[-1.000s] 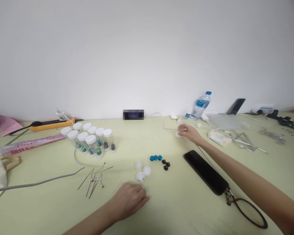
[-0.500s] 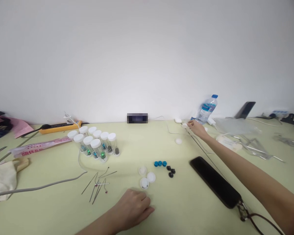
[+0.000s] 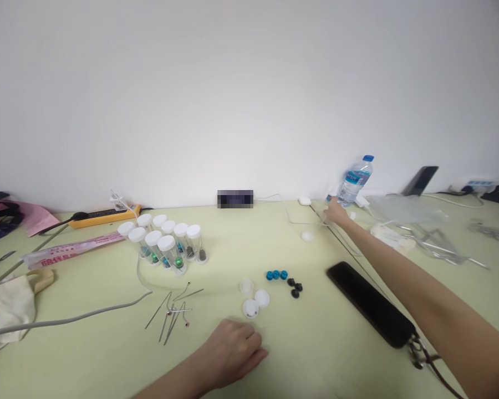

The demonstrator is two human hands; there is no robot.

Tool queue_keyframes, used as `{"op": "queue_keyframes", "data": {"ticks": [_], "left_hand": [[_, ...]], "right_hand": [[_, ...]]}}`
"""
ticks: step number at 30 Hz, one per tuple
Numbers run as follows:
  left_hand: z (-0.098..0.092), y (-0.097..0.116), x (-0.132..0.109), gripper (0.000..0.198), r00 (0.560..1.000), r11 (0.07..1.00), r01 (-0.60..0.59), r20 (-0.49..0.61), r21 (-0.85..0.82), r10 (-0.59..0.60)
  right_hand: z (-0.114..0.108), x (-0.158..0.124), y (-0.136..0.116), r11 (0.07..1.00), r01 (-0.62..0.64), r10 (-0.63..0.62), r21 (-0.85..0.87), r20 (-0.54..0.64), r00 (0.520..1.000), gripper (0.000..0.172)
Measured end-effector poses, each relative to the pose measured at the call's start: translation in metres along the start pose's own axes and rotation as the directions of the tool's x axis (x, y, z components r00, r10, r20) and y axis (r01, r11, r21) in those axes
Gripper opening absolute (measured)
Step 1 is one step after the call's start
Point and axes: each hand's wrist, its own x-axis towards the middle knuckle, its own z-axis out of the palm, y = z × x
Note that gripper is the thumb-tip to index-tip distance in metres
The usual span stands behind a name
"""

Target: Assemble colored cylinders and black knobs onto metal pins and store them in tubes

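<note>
My left hand (image 3: 233, 350) rests on the pale green table (image 3: 87, 360) near the front edge, fingers curled under, just below three white caps (image 3: 253, 299). My right hand (image 3: 336, 213) is stretched far across the table, close to a water bottle (image 3: 354, 180) and a small white piece (image 3: 306, 236); its fingers are too small to read. Blue beads (image 3: 276, 275) and black beads (image 3: 295, 287) lie between the two hands. A cluster of white-capped vials (image 3: 166, 244) stands at the left.
A black phone (image 3: 370, 303) with a cord lies under my right forearm. Metal pins (image 3: 172, 310) and a grey cable (image 3: 66, 318) lie at left. A power strip (image 3: 103, 216), a pink packet (image 3: 72, 248), a cloth bag (image 3: 6, 305), and plastic bags and wires (image 3: 416, 233) line the edges.
My right hand let go of the small white piece, left it on the table and reached farther back toward the bottle. My left hand stayed in place.
</note>
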Motion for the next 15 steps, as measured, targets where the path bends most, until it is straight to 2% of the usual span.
{"op": "queue_keyframes", "data": {"ticks": [4, 9, 12, 15], "left_hand": [[-0.002, 0.001, 0.001, 0.027, 1.000, 1.000, 0.000, 0.000, 0.011, 0.000], [-0.004, 0.003, 0.001, 0.031, 0.999, 0.999, 0.021, 0.033, 0.026, -0.022], [-0.005, 0.004, 0.001, 0.033, 0.999, 0.999, 0.022, 0.029, 0.032, -0.023], [-0.006, 0.004, 0.001, 0.034, 1.000, 0.999, 0.021, 0.011, 0.031, -0.022]], "right_hand": [[-0.012, -0.045, 0.015, 0.945, 0.049, -0.053, 0.323, 0.006, 0.999, 0.043], [-0.004, -0.102, 0.024, 0.783, 0.132, -0.184, 0.608, 0.023, 0.983, 0.037], [0.006, -0.115, 0.023, 0.715, 0.135, -0.213, 0.686, 0.030, 0.977, 0.038], [0.017, -0.117, 0.020, 0.693, 0.111, -0.210, 0.712, 0.053, 0.976, 0.037]]}}
